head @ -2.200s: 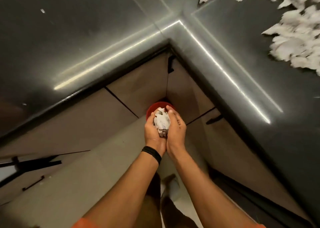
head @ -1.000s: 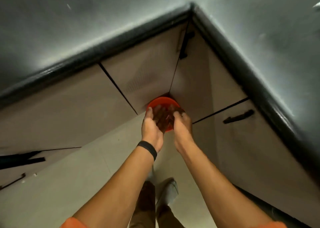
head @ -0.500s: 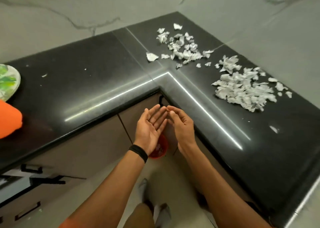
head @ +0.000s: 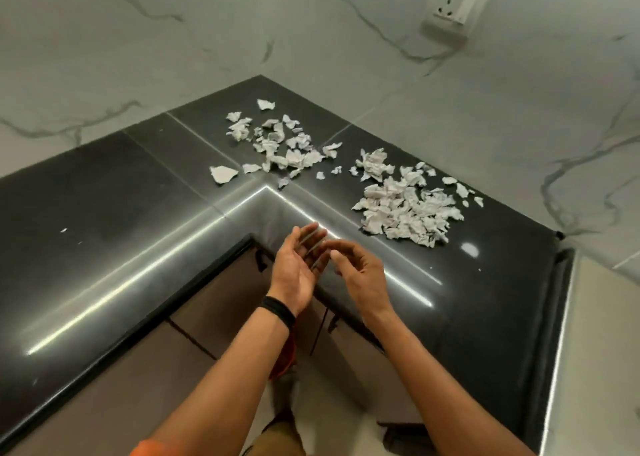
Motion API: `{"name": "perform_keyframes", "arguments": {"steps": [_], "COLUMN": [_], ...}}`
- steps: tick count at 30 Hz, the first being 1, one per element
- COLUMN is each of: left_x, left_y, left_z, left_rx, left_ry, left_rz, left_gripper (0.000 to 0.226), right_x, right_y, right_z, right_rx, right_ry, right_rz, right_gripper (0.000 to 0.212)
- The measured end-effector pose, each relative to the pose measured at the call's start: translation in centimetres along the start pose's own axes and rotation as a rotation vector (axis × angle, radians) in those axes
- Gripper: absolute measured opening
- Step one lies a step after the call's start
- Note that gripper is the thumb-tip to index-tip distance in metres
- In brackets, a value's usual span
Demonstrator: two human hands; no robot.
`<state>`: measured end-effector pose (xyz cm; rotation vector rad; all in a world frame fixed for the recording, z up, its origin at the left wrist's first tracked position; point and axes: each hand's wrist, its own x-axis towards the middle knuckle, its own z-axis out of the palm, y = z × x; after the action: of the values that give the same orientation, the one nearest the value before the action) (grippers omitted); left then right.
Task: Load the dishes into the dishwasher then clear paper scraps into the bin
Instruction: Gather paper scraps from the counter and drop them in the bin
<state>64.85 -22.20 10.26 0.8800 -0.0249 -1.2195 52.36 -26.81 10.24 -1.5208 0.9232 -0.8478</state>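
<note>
Torn white paper scraps lie in two heaps on the black L-shaped counter (head: 114, 220): a scattered one (head: 277, 143) near the inner corner and a denser one (head: 405, 206) to its right. My left hand (head: 299, 265), with a black wristband, hovers palm up over the counter's front corner, fingers relaxed and empty. My right hand (head: 356, 268) is beside it, fingers loosely bent, holding nothing. Below my left forearm a sliver of the red bin (head: 287, 355) shows on the floor.
Marble-look walls meet behind the counter, with a white socket (head: 453, 5) high on the right wall. Brown cabinet doors with black handles (head: 259, 258) sit under the counter. A lone scrap (head: 223, 173) lies left of the heaps.
Both hands dropped a wad of scraps into the red bin, then rose empty to counter height. The view lifted from the bin to the counter and walls.
</note>
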Motion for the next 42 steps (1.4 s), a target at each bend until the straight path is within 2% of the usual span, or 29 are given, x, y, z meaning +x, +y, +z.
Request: {"name": "perform_keyframes", "arguments": {"steps": [7,10,13,16,21,23,25,30,37,40,42], "left_x": [7.8,9.9,11.3,12.4,13.9,14.5,15.1,17.1,19.1,19.0,18.8], "left_y": [0.3,0.1,0.0,-0.1,-0.2,-0.2,-0.2,-0.2,-1.1,-1.6,-1.7], "left_z": [2.7,3.3,3.7,4.0,4.5,4.8,4.9,5.0,6.0,6.9,7.3], "left_rx": [0.029,0.078,0.095,0.103,0.11,0.125,0.137,0.182,0.271,0.216,0.114], "left_ry": [-0.054,-0.063,-0.063,-0.06,-0.055,-0.054,-0.052,-0.051,-0.028,-0.096,-0.133], "left_rz": [-0.191,-0.25,-0.3,-0.335,-0.343,-0.344,-0.341,-0.327,-0.295,-0.393,-0.482], "left_gripper": [0.034,0.032,0.033,0.033,0.037,0.037,0.037,0.035,0.03,0.043,0.052], "right_x": [6.9,9.6,12.0,14.4,17.2,17.7,17.7,17.2,15.9,16.0,16.4], "right_y": [3.9,5.0,5.1,5.6,6.5,7.0,7.3,7.0,5.4,4.4,4.1], "right_z": [-2.9,-4.3,-5.2,-5.7,-6.1,-6.0,-5.9,-6.7,-7.7,-7.0,-6.4], "right_rx": [-0.339,-0.404,-0.43,-0.515,-0.626,-0.629,-0.64,-0.444,0.014,0.167,0.114], "right_ry": [0.249,0.387,0.504,0.498,0.372,0.376,0.41,0.467,0.469,0.37,0.3], "right_rz": [0.217,0.313,0.33,0.322,0.411,0.402,0.369,0.311,0.242,0.254,0.225], "right_gripper": [0.016,0.017,0.023,0.034,0.061,0.061,0.048,0.022,0.033,0.036,0.034]}}
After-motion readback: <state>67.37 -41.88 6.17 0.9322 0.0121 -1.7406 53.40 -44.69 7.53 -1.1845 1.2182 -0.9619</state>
